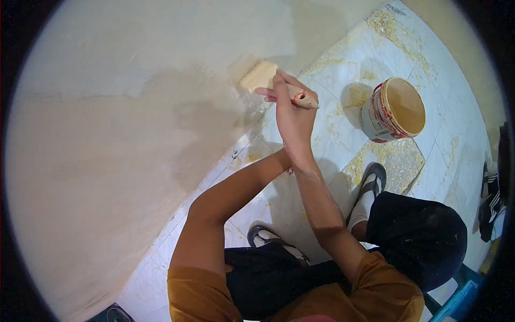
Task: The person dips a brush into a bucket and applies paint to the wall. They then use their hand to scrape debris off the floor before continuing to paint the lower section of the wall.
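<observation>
My right hand (pixel 294 104) is closed around the handle of a wide paintbrush (pixel 260 76). The pale, paint-coated bristles touch the wall (pixel 107 150) just above its bottom edge, and the handle's end with a hole points back past my fingers. Beneath my right forearm lies my left hand (pixel 291 171), almost entirely hidden. Only some fingertips show there, so I cannot see whether they hold anything. To the right of the brush, a paint bucket (pixel 378 115) with cream paint on its rim and inside stands on the tiled floor.
Yellowish paint splatters mark the white floor tiles (pixel 332 70). A speckled, paint-stained tile (pixel 402 163) lies below the bucket. My feet in dark sandals (pixel 373 177) are close to it. Dark striped footwear (pixel 489 206) and a blue plastic object (pixel 458 303) are at the right edge.
</observation>
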A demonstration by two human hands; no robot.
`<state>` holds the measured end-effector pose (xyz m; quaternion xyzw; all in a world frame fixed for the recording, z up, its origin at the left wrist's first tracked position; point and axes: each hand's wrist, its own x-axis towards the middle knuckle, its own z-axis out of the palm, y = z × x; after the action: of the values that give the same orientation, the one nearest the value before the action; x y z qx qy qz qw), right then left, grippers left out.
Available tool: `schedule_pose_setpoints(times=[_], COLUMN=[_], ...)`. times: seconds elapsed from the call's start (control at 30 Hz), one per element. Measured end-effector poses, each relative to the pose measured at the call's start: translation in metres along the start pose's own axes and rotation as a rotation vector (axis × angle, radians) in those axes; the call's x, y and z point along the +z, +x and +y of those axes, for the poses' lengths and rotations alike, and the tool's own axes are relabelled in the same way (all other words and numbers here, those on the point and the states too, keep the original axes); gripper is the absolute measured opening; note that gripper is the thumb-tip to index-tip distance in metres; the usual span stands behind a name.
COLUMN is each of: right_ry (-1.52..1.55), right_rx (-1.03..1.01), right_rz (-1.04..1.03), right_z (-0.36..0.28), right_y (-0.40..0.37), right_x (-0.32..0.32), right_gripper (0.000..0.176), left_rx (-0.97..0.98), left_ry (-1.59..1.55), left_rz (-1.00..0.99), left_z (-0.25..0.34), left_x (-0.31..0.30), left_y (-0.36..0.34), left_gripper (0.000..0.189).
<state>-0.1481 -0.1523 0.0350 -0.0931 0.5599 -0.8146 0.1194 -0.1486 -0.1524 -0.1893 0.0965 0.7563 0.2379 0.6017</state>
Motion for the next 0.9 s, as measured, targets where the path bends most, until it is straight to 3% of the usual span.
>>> schedule_pose_setpoints(times=[0.23, 0.37, 0.43, 0.63, 0.83, 0.9], right_ry=[0.371, 0.233, 0.237, 0.040, -0.104, -0.080], right_rx=[-0.171, -0.207, -0.097, -0.032, -0.028, -0.181], right_rz=[-0.083, -0.107, -0.045, 0.045, -0.049, -0.151], right_z=[-0.067, -0.024, 0.007, 0.069, -0.001, -0.035], right_y=[-0.019, -0.014, -0.013, -0.012, -0.011, -0.011], right_x=[0.008, 0.007, 0.002, -0.037, -0.020, 0.006], right_gripper=[0.037, 0.037, 0.036, 0.035, 0.031, 0.028], left_rx=[0.084, 0.140, 0.170, 0.246, 0.336, 0.363], left_ry=[0.061, 0.093, 0.106, 0.147, 0.210, 0.226], left_rz=[0.063, 0.106, 0.134, 0.221, 0.336, 0.359], left_z=[-0.018, -0.023, -0.027, -0.027, -0.011, -0.010], left_x=[0.007, 0.009, 0.008, 0.009, 0.033, 0.034], left_y=[0.005, 0.012, 0.013, 0.015, 0.023, 0.030], left_gripper=[0.071, 0.071, 0.071, 0.071, 0.072, 0.072])
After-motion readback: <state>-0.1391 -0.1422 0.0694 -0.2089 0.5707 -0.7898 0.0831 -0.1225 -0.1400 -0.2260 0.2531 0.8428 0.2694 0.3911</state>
